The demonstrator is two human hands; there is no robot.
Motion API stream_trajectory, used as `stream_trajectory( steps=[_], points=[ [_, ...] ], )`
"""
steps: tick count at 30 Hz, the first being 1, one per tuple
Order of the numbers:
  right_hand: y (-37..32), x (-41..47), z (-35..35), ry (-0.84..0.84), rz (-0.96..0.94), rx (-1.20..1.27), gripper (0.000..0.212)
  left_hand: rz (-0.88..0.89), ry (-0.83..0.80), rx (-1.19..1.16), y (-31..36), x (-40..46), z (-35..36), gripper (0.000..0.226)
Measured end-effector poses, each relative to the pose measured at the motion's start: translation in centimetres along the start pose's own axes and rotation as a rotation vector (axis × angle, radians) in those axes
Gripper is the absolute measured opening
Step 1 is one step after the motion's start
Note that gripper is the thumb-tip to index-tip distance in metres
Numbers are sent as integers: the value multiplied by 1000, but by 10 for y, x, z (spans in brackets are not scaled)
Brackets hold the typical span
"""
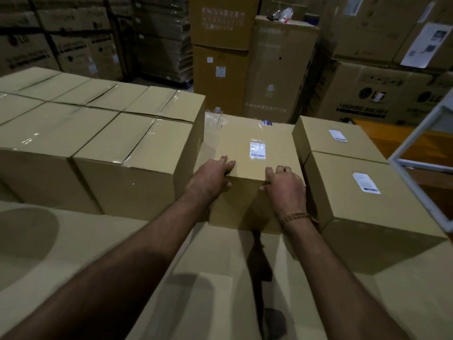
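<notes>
The near top edge of the cardboard box (247, 141) is gripped by both hands. The left hand (210, 177) is laid with its fingers on the lid and its thumb hooked on the front face. The right hand (286, 185) is curled over the edge by the right corner. A white label (257, 149) is seen just beyond the fingertips. The box is set on a lower cardboard layer (73, 241), between taped cartons (98, 136) and labelled cartons (367, 212).

Both arms stretch forward, left hand (212, 177) and right hand (286, 185) gripping.

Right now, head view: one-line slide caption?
Left hand and right hand grip the near top edge of a labelled cardboard box between neighbouring cartons.
</notes>
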State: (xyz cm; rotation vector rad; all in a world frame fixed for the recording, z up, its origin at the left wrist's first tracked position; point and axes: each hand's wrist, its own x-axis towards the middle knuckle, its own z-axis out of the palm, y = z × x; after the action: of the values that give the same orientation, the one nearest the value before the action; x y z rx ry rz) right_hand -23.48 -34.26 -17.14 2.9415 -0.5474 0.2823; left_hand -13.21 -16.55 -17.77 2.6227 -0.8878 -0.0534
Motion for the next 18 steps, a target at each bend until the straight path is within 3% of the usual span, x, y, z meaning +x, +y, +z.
stream_trajectory(
  steps=[14,18],
  points=[
    [-70,-173,-37,64,42,54,55,59,-114,64,-24,-163,-20,75],
    [-103,-218,-45,79,53,111,59,55,-80,35,-44,-220,-35,73]
  ],
)
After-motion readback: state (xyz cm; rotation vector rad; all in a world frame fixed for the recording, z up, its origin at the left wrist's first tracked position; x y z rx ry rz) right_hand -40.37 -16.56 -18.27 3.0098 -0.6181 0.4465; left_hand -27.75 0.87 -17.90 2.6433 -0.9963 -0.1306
